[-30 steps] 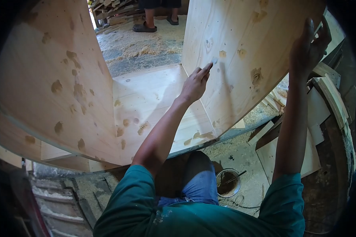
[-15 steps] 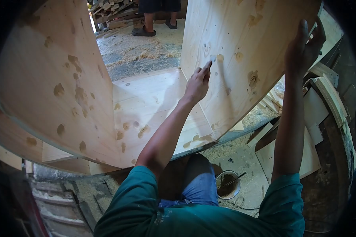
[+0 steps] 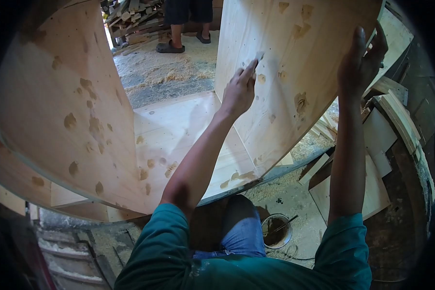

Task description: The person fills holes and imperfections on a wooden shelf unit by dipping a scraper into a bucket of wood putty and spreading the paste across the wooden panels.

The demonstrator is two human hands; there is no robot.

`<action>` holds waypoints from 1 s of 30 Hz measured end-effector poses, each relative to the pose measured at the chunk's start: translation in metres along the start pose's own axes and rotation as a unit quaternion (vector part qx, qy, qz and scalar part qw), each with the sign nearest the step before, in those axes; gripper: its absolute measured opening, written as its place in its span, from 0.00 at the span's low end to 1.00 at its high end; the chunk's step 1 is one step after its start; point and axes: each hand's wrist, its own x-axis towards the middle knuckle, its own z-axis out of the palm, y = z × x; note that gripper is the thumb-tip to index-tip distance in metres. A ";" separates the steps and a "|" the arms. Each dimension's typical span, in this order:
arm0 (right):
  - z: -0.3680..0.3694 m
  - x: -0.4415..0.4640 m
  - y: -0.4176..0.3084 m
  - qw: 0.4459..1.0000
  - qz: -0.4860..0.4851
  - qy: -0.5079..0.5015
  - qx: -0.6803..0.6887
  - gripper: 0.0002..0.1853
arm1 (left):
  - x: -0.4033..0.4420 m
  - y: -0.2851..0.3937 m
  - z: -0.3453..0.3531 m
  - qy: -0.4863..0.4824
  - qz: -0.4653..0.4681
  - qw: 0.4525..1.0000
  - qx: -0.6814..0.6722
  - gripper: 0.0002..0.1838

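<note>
A small grey blade (image 3: 260,56) sticks out of the fingers of my left hand (image 3: 239,91), its tip against the inner face of the right wooden panel (image 3: 285,53). That panel carries several brown filler patches. My right hand (image 3: 362,63) grips its outer edge, thumb on the near side and fingers over the rim. Between this panel and the left curved panel (image 3: 58,96), also patched, lies a pale bottom board (image 3: 179,121) with more patches.
A bucket (image 3: 277,231) with brown contents and a stick stands on the floor by my knee. Wood offcuts (image 3: 372,188) lie at the right. Another person's legs (image 3: 176,36) are at the top, on sawdust-covered ground beside a pile of scrap wood (image 3: 135,19).
The view has shifted, so the panels and my right hand appear further left. My left hand has moved the blade a little higher on the right panel.
</note>
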 end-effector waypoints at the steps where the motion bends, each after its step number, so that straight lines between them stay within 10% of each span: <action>1: 0.000 0.000 0.000 1.000 -0.009 0.004 0.007 0.31 | 0.010 0.007 0.000 -0.001 -0.004 1.000 0.027 0.23; 30: 0.002 -0.001 -0.006 0.999 -0.013 0.023 0.026 0.30 | 0.026 0.012 0.004 -0.052 0.003 0.998 0.043 0.23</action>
